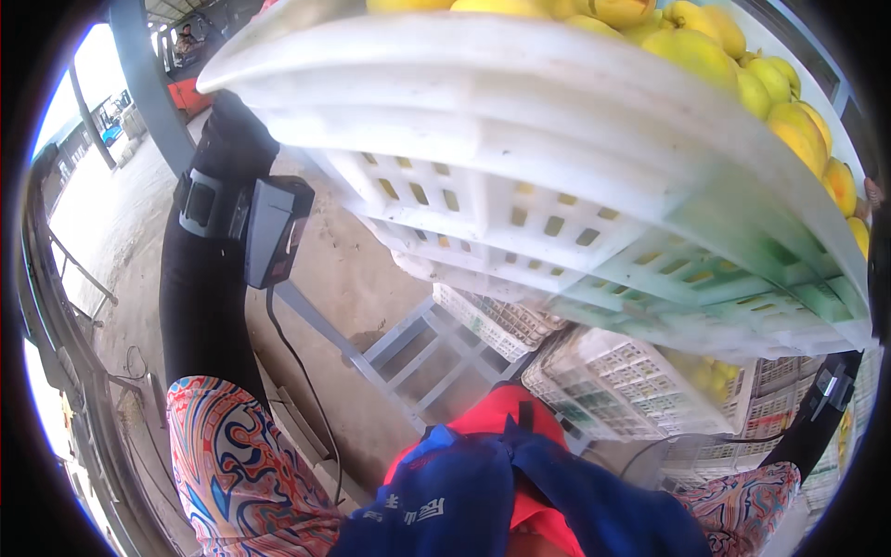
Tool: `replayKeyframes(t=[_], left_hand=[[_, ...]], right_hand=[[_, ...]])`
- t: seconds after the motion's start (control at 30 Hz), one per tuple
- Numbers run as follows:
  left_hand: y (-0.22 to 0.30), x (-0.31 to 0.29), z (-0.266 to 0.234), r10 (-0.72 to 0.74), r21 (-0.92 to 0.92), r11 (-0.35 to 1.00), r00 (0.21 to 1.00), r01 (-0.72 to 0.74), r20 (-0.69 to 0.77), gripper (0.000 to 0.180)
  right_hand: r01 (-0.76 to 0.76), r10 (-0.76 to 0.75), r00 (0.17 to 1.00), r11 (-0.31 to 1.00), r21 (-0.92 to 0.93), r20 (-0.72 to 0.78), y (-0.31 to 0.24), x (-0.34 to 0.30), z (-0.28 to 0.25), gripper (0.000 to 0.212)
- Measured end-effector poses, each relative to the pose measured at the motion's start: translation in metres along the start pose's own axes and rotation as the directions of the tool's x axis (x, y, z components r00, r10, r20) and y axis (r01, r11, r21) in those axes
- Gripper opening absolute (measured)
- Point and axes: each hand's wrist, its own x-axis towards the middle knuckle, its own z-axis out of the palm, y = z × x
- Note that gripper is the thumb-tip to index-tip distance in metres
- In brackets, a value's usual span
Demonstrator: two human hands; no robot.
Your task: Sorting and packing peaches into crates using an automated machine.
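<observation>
A large white plastic crate (557,121), tilted and with slotted walls, is held up close in front of me. It is heaped with yellow and yellow-green fruit (691,58), whose kind I cannot make out for sure. My left hand (237,135), in black, is closed at the crate's left end under the rim; its fingers are mostly hidden. At the far right edge of the view, only a bit of my right hand (873,193) shows, at the crate's right end. A grey device (277,232) with a cable is strapped to my left wrist.
Below stand more white slotted crates (613,381), some with yellow fruit, beside a grey metal frame (427,357) on the concrete floor. Metal railings (70,306) and a grey post (153,84) are at left. A person (188,42) sits on an orange vehicle in back.
</observation>
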Motion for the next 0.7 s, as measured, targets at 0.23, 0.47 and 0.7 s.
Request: replayKeyframes(t=[0.23, 0.47, 0.7], left_hand=[[0.032, -0.013, 0.022, 0.071, -0.284, 0.957, 0.996, -0.053, 0.053, 0.023], [0.062, -0.029, 0.061, -0.195, -0.464, 0.868, 0.981, 0.176, 0.006, 0.062], [0.101, -0.015, 0.086, -0.185, -0.374, 0.919, 0.975, 0.128, -0.122, 0.074]], right_hand=[[0.201, -0.206, 0.970, 0.978, -0.051, -0.132, -0.128, 0.058, -0.095, 0.039], [0.054, -0.060, 0.982, 0.998, -0.038, -0.178, -0.153, 0.064, -0.127, 0.038], [-0.070, 0.078, 0.979, 0.996, 0.050, -0.191, -0.147, 0.074, -0.126, 0.037]])
